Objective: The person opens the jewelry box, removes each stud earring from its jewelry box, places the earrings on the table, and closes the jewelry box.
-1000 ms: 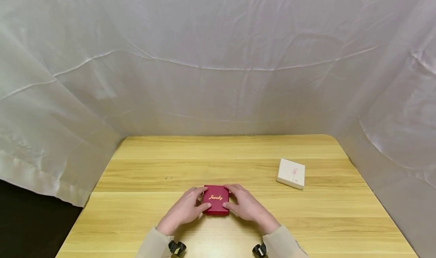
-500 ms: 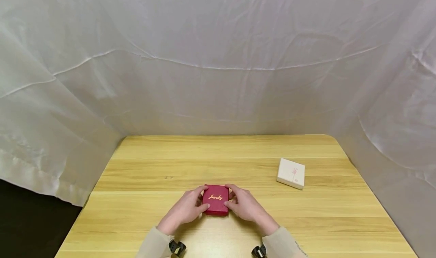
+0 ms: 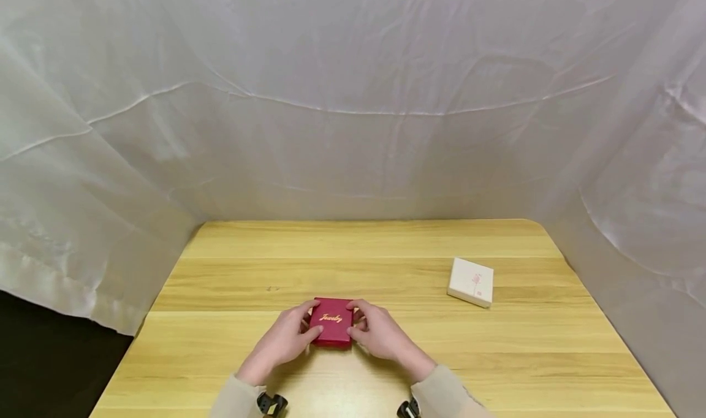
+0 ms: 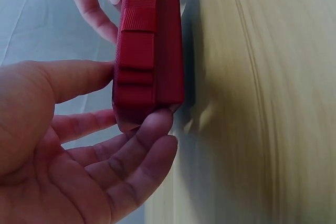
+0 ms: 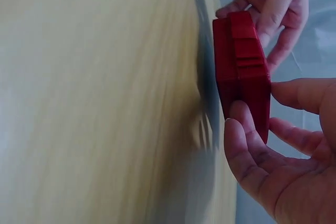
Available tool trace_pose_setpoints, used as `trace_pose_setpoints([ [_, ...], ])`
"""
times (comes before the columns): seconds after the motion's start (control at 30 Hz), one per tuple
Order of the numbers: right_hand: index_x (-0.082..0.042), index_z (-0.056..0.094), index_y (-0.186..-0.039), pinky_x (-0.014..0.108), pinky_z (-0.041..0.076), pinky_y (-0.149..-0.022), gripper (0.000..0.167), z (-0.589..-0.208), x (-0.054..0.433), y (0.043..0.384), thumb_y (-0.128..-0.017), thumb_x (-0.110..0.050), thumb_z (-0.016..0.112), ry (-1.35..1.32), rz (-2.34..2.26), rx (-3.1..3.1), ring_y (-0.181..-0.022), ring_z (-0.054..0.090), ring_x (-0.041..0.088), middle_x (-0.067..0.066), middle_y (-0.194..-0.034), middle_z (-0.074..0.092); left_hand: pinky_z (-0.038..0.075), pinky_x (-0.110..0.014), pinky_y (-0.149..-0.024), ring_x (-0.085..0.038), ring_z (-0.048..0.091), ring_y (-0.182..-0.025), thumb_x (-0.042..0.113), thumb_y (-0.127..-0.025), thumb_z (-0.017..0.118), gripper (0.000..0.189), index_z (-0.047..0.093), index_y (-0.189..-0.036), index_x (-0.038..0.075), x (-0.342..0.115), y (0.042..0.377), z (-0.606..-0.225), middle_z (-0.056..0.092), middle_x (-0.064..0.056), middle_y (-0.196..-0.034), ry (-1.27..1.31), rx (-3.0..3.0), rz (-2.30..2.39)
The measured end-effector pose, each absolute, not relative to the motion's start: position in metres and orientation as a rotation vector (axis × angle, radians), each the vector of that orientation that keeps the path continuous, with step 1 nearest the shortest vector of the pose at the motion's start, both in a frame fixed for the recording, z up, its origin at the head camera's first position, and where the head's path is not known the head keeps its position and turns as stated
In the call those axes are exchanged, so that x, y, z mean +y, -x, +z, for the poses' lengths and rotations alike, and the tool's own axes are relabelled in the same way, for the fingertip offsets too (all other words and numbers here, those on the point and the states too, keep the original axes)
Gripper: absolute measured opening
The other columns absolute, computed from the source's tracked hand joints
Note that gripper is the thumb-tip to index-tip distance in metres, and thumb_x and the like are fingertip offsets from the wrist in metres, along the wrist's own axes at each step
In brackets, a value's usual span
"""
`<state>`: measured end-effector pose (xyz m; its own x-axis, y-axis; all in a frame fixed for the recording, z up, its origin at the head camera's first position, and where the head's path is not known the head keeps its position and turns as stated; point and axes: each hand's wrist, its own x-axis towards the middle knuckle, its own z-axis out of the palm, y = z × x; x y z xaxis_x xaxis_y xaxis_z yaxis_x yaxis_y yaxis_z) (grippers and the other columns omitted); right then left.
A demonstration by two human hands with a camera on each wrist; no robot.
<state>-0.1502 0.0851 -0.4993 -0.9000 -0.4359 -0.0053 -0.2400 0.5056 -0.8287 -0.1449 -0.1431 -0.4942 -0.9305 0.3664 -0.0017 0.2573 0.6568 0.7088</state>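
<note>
Red box (image 3: 332, 321) (ribbon (image 4: 138, 40) on its near side) is gripped by the left hand (image 3: 285, 335) and right hand (image 3: 380, 333), at the near middle of the table (image 3: 248, 283); white box (image 3: 470, 281) lies farther back, right.

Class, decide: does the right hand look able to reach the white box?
Probably, once freed: the right hand holds the red box, but nothing stands between that hand and the white box.

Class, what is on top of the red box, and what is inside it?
The red box shows gold "Jewelry" lettering on top, with the left hand and right hand holding its sides. The closed box hides anything inside.
</note>
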Motion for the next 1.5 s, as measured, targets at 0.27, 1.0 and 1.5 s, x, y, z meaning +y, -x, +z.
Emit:
trace_pose_setpoints([
  [0.27, -0.002, 0.058, -0.125, 0.022, 0.052, -0.068, 0.038, -0.503, 0.053, 0.152, -0.088, -0.006, 0.069, 0.604, -1.345, 2.552, -0.076, 0.060, 0.006, 0.007, -0.103, 0.065, 0.052, -0.027, -0.067, -0.009, 0.058, -0.076, 0.009, -0.090, 0.070, 0.050, 0.053, -0.136, 0.001, -0.164, 0.141, -0.495, 0.063, -0.002, -0.093, -0.316, 2.786, 1.171],
  [1.0, -0.003, 0.058, -0.131, 0.018, 0.047, -0.061, 0.047, -0.503, -0.024, 0.164, -0.086, -0.004, 0.071, 0.628, -1.318, 2.569, -0.069, 0.052, 0.000, 0.006, -0.102, 0.062, 0.047, -0.049, -0.086, -0.033, 0.056, -0.097, 0.007, -0.095, 0.060, 0.051, 0.045, -0.143, -0.005, -0.217, 0.133, -0.496, 0.057, -0.028, -0.117, -0.068, 2.967, 1.097],
  [1.5, -0.006, 0.059, -0.131, 0.017, 0.044, -0.057, 0.045, -0.510, -0.045, 0.167, -0.088, -0.009, 0.072, 0.644, -1.244, 2.583, -0.065, 0.050, 0.000, -0.001, -0.085, 0.056, 0.040, -0.060, -0.098, -0.047, 0.051, -0.116, 0.007, -0.096, 0.054, 0.051, 0.042, -0.144, -0.005, -0.230, 0.132, -0.499, 0.053, -0.033, -0.124, -0.008, 2.932, 1.054],
])
